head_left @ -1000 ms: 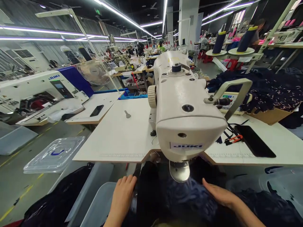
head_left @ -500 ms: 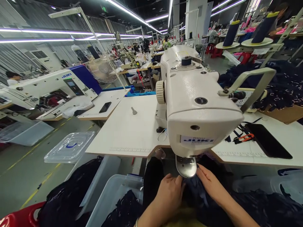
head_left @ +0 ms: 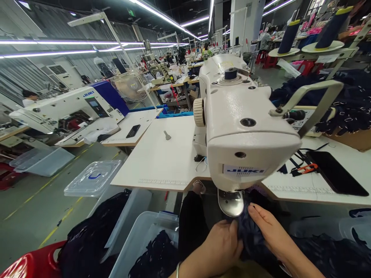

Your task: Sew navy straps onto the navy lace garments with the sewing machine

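Directly ahead stands a white JUKI sewing machine [head_left: 249, 150], with a shiny metal guard [head_left: 231, 203] at its lower front. Just below that guard, dark navy fabric [head_left: 251, 237] bunches between my two hands. My left hand [head_left: 222, 243] is closed on the fabric's left side, fingers curled under. On the other side, my right hand [head_left: 268, 226] pinches the cloth between thumb and fingers, close to the guard. The machine's needle area is hidden behind the guard and head.
Left of the machine, a white table [head_left: 156, 154] bears a small metal piece [head_left: 167, 135]. To the right lie a black phone [head_left: 337, 173] and orange-handled snips [head_left: 307, 168]. A clear plastic bin [head_left: 136, 235] with dark pieces stands low left, near a red stool [head_left: 31, 266].
Both hands have moved slightly right with the fabric, and more of it shows between them. The camera view has shifted a little to the left.
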The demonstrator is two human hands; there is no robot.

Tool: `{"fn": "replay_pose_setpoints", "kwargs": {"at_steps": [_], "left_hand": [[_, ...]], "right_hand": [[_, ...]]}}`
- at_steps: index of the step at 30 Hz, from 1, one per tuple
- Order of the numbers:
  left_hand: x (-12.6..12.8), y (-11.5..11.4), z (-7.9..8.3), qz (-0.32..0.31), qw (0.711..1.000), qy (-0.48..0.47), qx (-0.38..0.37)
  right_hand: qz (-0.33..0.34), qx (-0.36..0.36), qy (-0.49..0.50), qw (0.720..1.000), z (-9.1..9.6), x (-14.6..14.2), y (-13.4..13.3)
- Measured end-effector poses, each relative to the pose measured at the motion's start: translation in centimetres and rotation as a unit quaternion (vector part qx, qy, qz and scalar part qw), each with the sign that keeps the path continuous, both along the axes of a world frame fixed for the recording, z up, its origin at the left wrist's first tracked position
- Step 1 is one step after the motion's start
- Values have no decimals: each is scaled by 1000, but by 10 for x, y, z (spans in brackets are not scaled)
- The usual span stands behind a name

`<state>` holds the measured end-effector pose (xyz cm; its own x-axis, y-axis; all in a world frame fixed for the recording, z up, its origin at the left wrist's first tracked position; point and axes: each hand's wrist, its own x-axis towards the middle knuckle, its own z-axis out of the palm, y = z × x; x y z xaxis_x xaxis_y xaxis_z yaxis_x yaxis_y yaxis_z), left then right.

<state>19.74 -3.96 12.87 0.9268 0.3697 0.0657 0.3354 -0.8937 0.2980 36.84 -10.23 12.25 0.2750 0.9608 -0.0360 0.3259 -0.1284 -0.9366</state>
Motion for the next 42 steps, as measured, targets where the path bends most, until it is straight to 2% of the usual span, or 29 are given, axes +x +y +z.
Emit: {"fn": "replay_pose_setpoints", "kwargs": {"at_steps": [2,5,7,10,12,15,17,19,20,22,24,26,29,32,34,37,39,42], "left_hand": [[0,-3,-3,-28,1000,9,-1],[-1,-7,-11,-33,999,22,-5],[-2,-7,-12,-10,1000,28,-11],[-6,0,1,46,997,-17,-59],[-12,6,17,38,983,-85,-155],[-21,15,40,-26,933,-151,-325],[-24,19,50,-30,916,-157,-368],[-23,22,57,20,934,-160,-320],[-22,24,59,60,949,-164,-263],[-17,29,63,143,967,-184,-102],[-13,32,64,189,959,-207,38],[-10,35,63,176,946,-238,129],[-12,36,59,65,951,-249,172],[-15,37,57,-12,974,-156,165],[-16,37,58,-12,980,-99,170],[-15,35,58,11,979,-77,187],[-13,32,58,36,976,-83,199],[-8,26,57,81,966,-100,223]], "right_hand": [[-36,39,-63,997,-3,-5,-2],[-97,101,-249,958,-17,-11,-4],[-89,110,-297,944,-22,-9,-5],[-3,64,-243,968,-8,-3,-8],[109,17,-183,977,15,0,-11],[272,18,-153,950,51,-1,-15],[294,70,-174,937,65,-1,-13],[231,131,-209,941,68,0,-7],[181,157,-227,944,65,0,-2],[83,177,-252,948,56,0,8],[14,159,-252,954,47,-2,18],[-21,96,-220,971,42,-7,24],[-65,-7,-129,989,44,-12,27],[-89,-19,-24,996,47,-8,29],[-70,-8,32,997,48,-2,32],[-55,-9,60,997,48,7,38],[-55,-12,35,998,46,13,42],[-59,-14,-66,996,43,19,47]]}}
